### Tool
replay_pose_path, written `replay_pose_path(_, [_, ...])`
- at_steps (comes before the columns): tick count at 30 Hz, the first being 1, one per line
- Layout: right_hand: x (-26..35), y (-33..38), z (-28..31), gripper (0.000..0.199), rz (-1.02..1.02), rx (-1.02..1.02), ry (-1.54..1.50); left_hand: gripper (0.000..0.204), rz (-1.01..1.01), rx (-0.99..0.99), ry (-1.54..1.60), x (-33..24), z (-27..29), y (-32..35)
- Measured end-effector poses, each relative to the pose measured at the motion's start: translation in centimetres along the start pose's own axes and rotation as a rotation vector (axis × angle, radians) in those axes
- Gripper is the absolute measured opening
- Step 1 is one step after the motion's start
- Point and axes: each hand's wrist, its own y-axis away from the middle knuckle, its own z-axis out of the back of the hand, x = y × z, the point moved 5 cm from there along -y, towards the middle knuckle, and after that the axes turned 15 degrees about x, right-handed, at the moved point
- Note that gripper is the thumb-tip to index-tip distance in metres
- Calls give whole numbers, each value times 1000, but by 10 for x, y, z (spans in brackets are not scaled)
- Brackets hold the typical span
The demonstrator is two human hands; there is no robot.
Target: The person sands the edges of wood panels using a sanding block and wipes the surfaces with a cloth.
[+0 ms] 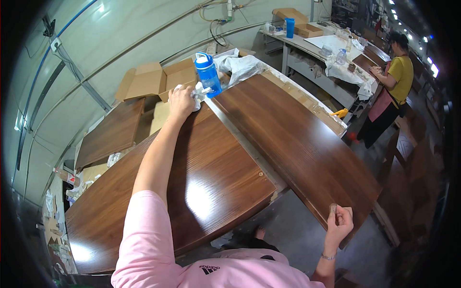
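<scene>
A dark brown wood-grain panel (230,163) lies in front of me. My left hand (181,103) reaches to its far edge, closed round a crumpled white rag (198,96). Right beside the rag stands a blue bottle (207,77) with a carrying loop. To the right, a second long brown panel (293,139) slants from the far bench toward me. Over that panel's near end is my right hand (340,224), its fingers curled in a pinch. A small pale brown piece seems to show at the fingertips, too small to name.
An open cardboard box (158,79) sits beyond the panels, with another brown panel (110,132) at the left. A plastic bottle (67,176) lies at the far left edge. Near the right panel's edge is a yellow tool (340,113). A co-worker (396,81) stands at another bench.
</scene>
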Motion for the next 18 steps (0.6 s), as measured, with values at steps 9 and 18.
replay_pose_path(9, [18, -26, -30, 20, 50, 33, 4, 34, -742, 428, 763, -212, 60, 148])
replay_pose_path(18, [111, -24, -116, 31, 436, 253, 53, 38, -41, 138, 1228, -50, 123, 234])
